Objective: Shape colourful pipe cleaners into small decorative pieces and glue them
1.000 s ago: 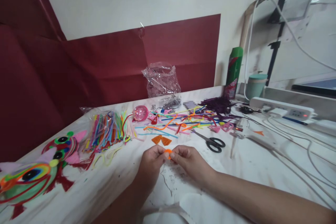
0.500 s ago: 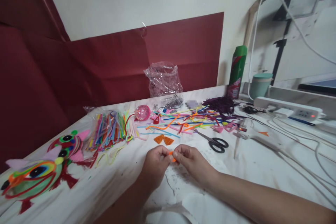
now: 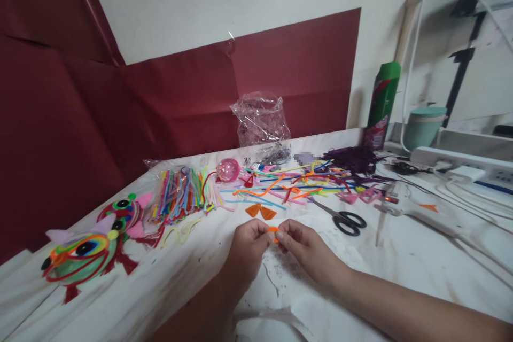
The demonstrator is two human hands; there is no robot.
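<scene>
A small bright-orange piece, perhaps felt or pipe cleaner, is pinched between my two hands above the table. My left hand is closed with thumb and forefinger on its left side. From the other side my right hand grips it the same way, so most of the piece is hidden by fingertips. Just beyond the hands lie two darker orange fan-shaped pieces, side by side. Black-handled scissors rest right of them, blades pointing back left.
Pipe cleaners fill a clear bag at left; loose ones spread across the back. Decorated fish-like figures stand far left. A glue gun with its cable, a power strip and a green spray can are at right.
The whole view has shifted, so things appear farther right. Both hands keep their pinch on the orange piece, which seems slightly turned.
</scene>
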